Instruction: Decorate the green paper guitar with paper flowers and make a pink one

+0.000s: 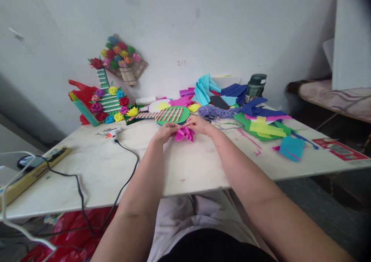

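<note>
1. Head view: left hand (164,133) and right hand (200,125) meet over the bench (188,169), fingers pinched shut on the pink paper flower (185,135) from both sides, seemingly to steady its folds.
2. It touches the bench, just before a green woven disc (174,115).

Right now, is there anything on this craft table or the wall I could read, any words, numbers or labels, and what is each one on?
"217": handwritten faintly on the wall.
Red card at the right edge of the table: print too small to read.
Dark green bottle: label too blurred to read.
Pink paper flower held in the left hand and right hand: no writing shows.
</note>
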A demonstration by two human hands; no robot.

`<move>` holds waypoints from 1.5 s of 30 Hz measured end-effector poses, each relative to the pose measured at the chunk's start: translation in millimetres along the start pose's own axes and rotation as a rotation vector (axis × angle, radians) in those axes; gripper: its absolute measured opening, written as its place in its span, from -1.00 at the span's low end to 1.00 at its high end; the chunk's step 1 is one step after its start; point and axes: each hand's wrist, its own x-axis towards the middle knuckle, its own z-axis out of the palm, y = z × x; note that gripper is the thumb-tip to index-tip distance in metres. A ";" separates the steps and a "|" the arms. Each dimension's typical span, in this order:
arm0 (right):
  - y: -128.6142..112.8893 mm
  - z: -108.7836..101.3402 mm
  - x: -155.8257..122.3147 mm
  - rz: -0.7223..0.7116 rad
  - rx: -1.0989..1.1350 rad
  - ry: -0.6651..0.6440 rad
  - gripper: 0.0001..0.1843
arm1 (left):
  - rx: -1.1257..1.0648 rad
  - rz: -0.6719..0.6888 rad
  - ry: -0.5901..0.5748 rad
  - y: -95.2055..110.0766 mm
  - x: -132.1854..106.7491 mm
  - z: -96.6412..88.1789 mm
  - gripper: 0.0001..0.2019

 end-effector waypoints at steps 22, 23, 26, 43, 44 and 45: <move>-11.9 -5.7 -2.5 -0.015 -0.268 0.088 -0.82 | -0.050 0.008 0.034 3.1 -1.1 0.7 -0.75; -11.0 -5.4 -2.4 -0.018 -0.264 0.093 -0.82 | -0.060 0.005 0.032 2.9 -0.6 0.2 -0.76; -8.3 -4.6 -2.1 -0.031 -0.251 0.105 -0.81 | -0.115 -0.001 0.057 1.6 2.7 -1.6 -0.77; -10.3 -2.6 -1.2 -0.095 -0.233 0.071 -0.76 | -0.206 -0.119 0.257 1.4 6.5 4.7 -0.86; -11.1 -1.7 -1.3 -0.098 -0.234 0.068 -0.76 | -0.181 -0.117 0.268 1.0 7.0 5.0 -0.88; -11.8 -0.8 -1.4 -0.100 -0.237 0.066 -0.76 | -0.153 -0.109 0.275 0.5 7.3 5.2 -0.90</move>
